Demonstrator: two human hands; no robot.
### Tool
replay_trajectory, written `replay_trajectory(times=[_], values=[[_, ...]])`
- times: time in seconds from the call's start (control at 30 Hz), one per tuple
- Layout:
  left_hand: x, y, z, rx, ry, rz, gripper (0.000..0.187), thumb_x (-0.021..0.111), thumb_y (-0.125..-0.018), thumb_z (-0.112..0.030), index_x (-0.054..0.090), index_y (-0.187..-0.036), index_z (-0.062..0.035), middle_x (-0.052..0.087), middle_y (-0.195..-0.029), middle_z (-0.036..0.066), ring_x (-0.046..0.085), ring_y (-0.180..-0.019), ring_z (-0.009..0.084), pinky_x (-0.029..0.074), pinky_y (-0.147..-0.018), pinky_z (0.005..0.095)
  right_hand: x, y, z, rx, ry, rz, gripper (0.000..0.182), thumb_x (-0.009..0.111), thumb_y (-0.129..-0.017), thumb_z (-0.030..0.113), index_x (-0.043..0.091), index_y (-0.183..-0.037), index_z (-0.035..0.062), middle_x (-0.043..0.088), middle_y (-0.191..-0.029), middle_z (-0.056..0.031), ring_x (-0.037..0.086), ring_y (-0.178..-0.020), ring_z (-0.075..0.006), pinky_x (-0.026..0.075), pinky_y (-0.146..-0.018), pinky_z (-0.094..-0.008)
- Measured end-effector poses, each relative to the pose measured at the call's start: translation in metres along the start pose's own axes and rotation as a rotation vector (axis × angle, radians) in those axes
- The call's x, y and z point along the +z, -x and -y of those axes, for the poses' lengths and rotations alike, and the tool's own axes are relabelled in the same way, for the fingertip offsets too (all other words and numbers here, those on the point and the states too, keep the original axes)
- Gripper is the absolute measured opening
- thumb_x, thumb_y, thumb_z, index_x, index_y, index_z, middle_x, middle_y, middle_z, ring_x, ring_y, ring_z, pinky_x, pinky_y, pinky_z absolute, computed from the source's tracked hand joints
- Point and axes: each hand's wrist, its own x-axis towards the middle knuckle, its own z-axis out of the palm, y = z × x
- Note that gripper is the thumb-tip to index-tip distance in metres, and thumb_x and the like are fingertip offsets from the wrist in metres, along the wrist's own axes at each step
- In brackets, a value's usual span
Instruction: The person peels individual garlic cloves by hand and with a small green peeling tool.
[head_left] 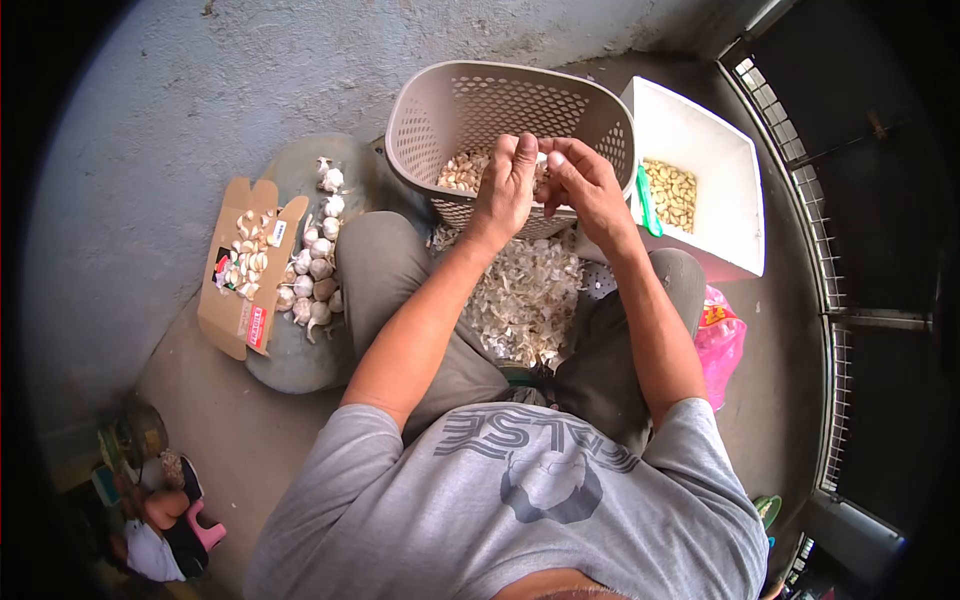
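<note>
Both my hands are raised over the near rim of a grey-brown plastic basket, fingertips close together. My left hand is curled closed with its thumb pointing up. Bent in a pinch, the fingers of my right hand meet it from the other side. A small pale piece of garlic shows between them, mostly hidden by the fingers. Loose garlic cloves lie on the basket's floor. Below, between my legs, is a heap of papery garlic skins.
Whole garlic bulbs sit on a grey surface at left, beside an open cardboard box with cloves on it. At right stands a white foam box holding peeled cloves, a green-handled tool at its edge. A pink bag lies nearby. Another person sits lower left.
</note>
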Motion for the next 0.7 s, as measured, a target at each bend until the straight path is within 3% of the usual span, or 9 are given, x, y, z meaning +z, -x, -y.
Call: replay_trajectory(times=[0.1,0.23,0.27,0.37,0.4,0.5,0.53,0.63,0.7], values=[[0.004,0.006,-0.002,0.063,-0.116,-0.022,0.054,0.036,-0.111,-0.050,0.048,-0.094,-0.0009,0.049,-0.080,0.004,0.047,-0.074,0.0132,0.043,-0.066,0.0330,0.001,-0.003,-0.001,0.075,0.174,-0.031,0.036,0.056,-0.107,0.035,0.059,-0.105,0.0000,0.061,-0.077,-0.0022,0.059,-0.064,-0.0085,0.050,-0.054,-0.0264],[0.008,0.003,0.013,0.128,-0.127,-0.101,0.055,0.035,-0.111,-0.051,0.049,-0.089,-0.0028,0.049,-0.078,0.002,0.047,-0.072,0.0114,0.043,-0.064,0.0306,0.011,-0.012,-0.012,-0.094,0.285,-0.105,0.031,0.060,-0.106,0.031,0.055,-0.099,0.0009,0.059,-0.074,-0.0006,0.056,-0.067,-0.0066,0.047,-0.056,-0.0249],[0.007,0.001,0.014,0.135,-0.109,-0.121,0.055,0.035,-0.111,-0.051,0.050,-0.088,-0.0036,0.049,-0.078,0.002,0.047,-0.072,0.0109,0.043,-0.064,0.0300,0.011,-0.015,-0.018,-0.117,0.274,-0.098,0.024,0.063,-0.105,0.022,0.055,-0.101,-0.0003,0.060,-0.076,-0.0013,0.057,-0.071,-0.0068,0.048,-0.061,-0.0249],[0.005,-0.007,0.020,-0.095,0.243,-0.193,0.054,0.036,-0.110,-0.054,0.051,-0.086,-0.0076,0.049,-0.075,-0.001,0.048,-0.071,0.0096,0.044,-0.064,0.0283,0.024,-0.013,-0.027,-0.236,0.226,-0.122,0.015,0.062,-0.103,0.013,0.055,-0.102,-0.0009,0.062,-0.079,-0.0019,0.059,-0.073,-0.0077,0.050,-0.064,-0.0262],[0.006,-0.010,0.019,-0.061,0.221,-0.261,0.055,0.037,-0.109,-0.059,0.051,-0.084,-0.0115,0.049,-0.074,-0.003,0.050,-0.067,0.0080,0.044,-0.058,0.0264,0.028,-0.014,-0.027,-0.284,0.292,-0.115,0.011,0.062,-0.101,0.007,0.056,-0.104,-0.0012,0.064,-0.082,-0.0037,0.061,-0.075,-0.0089,0.053,-0.067,-0.0269],[0.000,-0.008,0.008,-0.216,0.414,-0.169,0.055,0.036,-0.108,-0.060,0.049,-0.081,-0.0136,0.051,-0.072,-0.004,0.051,-0.058,0.0069,0.043,-0.048,0.0249,0.025,-0.010,-0.017,-0.096,0.137,-0.061,0.013,0.063,-0.100,0.007,0.056,-0.106,-0.0018,0.066,-0.086,-0.0059,0.063,-0.077,-0.0098,0.054,-0.067,-0.0271],[-0.001,-0.005,-0.011,-0.271,0.506,-0.124,0.056,0.037,-0.106,-0.063,0.050,-0.079,-0.0148,0.052,-0.068,-0.003,0.048,-0.049,0.0069,0.038,-0.038,0.0254,0.015,-0.013,-0.018,-0.002,0.134,-0.009,0.016,0.064,-0.099,0.006,0.057,-0.109,-0.0025,0.067,-0.089,-0.0069,0.064,-0.077,-0.0098,0.054,-0.066,-0.0272],[-0.011,-0.014,0.004,-0.374,0.532,-0.105,0.058,0.040,-0.104,-0.066,0.052,-0.080,-0.0145,0.051,-0.063,-0.003,0.046,-0.045,0.0078,0.036,-0.036,0.0267,0.013,-0.015,-0.021,-0.185,0.316,-0.018,0.016,0.062,-0.098,0.003,0.057,-0.112,-0.0028,0.066,-0.087,-0.0065,0.063,-0.072,-0.0097,0.054,-0.061,-0.0273],[-0.013,-0.014,0.010,-0.383,0.554,-0.109,0.060,0.041,-0.102,-0.069,0.054,-0.080,-0.0140,0.051,-0.061,-0.002,0.046,-0.045,0.0078,0.035,-0.037,0.0259,0.006,-0.014,-0.020,-0.119,0.296,0.008,0.014,0.061,-0.096,0.000,0.059,-0.110,-0.0033,0.066,-0.086,-0.0065,0.064,-0.071,-0.0102,0.053,-0.061,-0.0271]])
